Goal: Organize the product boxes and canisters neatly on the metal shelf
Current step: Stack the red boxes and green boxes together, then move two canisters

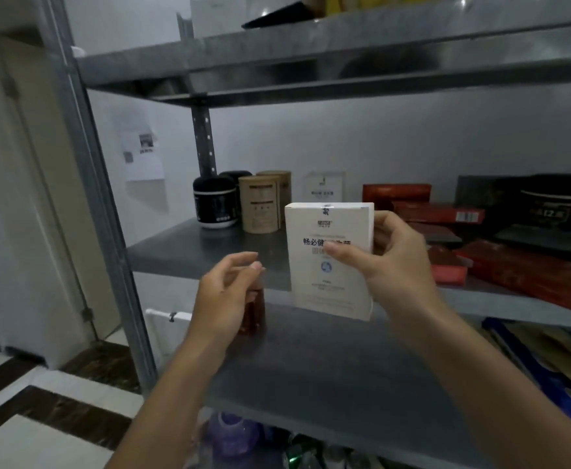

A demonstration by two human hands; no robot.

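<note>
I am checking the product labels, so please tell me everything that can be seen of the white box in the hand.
The white box is a tall, flat carton, cardboard by its look, closed. Its front carries dark Chinese characters, a small logo above them, a round blue mark and fine grey print too blurred to read. It is upright, front toward the camera, held in the air before the metal shelf. The right hand grips its right edge, thumb across the front. The left hand is apart from it.

Dull grey metal shelf [209,252]; smooth white card box [328,225] (kraft-paper canisters [260,208] behind)
</note>
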